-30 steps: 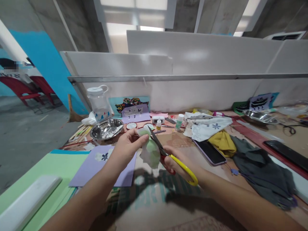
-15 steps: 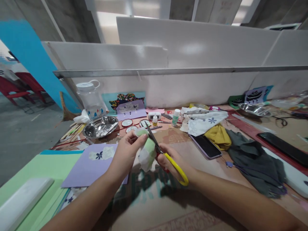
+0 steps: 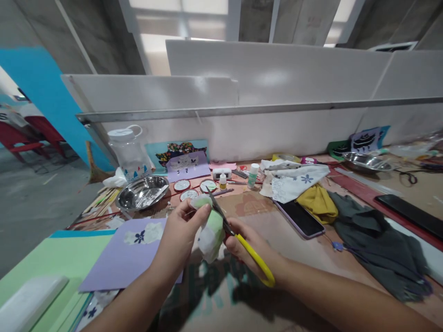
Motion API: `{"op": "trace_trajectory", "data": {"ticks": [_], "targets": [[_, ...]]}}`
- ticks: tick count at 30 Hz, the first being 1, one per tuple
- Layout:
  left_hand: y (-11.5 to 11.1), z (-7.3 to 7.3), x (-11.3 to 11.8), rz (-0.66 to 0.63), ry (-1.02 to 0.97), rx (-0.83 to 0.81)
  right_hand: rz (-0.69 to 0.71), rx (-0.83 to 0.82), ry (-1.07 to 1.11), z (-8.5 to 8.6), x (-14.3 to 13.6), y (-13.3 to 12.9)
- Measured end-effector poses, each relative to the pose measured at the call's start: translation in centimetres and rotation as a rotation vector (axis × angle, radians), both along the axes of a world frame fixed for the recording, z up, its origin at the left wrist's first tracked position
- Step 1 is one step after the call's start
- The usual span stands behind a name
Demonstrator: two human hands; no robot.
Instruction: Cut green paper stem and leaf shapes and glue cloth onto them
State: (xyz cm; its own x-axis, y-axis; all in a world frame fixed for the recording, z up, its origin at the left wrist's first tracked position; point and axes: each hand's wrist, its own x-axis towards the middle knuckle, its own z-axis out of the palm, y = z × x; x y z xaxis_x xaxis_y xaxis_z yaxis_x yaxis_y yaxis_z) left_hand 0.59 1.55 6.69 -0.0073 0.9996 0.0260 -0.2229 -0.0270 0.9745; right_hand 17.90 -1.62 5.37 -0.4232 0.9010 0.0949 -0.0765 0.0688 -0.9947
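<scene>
Between the thumb and fingers of my left hand is a piece of thin white and pale green material, held up above the table. My right hand grips scissors with yellow and red handles. Their dark blades point up and away, lying against the material near my left thumb. The blades look nearly closed, and part of the lower handle is hidden by my fingers. Left of my left hand lies a purple sheet with a white patch and a dark flower on it.
A steel bowl and a clear bottle stand at the back left. Small glue bottles are at the back middle. To the right lie a phone, yellow cloth and dark grey cloth. Green sheets are at the left.
The scissor blades have drawn closer together. The whole view has tilted up a little, so the table things sit lower. Both hands keep their hold.
</scene>
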Motion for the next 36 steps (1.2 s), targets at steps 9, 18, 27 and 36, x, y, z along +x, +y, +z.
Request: {"op": "trace_trajectory", "data": {"ticks": [9, 18, 27, 36], "targets": [[0.0, -0.1, 0.4, 0.03, -0.01, -0.026, 0.0, 0.054, 0.022, -0.3, -0.1, 0.3], [-0.5, -0.3, 0.7, 0.052, -0.044, -0.035, -0.031, 0.061, -0.02, -0.8, -0.2, 0.4], [-0.6, 0.2, 1.0, 0.081, -0.083, -0.07, -0.033, 0.073, -0.025, -1.2, -0.2, 0.4], [-0.9, 0.5, 1.3, 0.103, -0.091, -0.071, -0.032, 0.048, -0.023, -1.1, -0.4, 0.4]]}}
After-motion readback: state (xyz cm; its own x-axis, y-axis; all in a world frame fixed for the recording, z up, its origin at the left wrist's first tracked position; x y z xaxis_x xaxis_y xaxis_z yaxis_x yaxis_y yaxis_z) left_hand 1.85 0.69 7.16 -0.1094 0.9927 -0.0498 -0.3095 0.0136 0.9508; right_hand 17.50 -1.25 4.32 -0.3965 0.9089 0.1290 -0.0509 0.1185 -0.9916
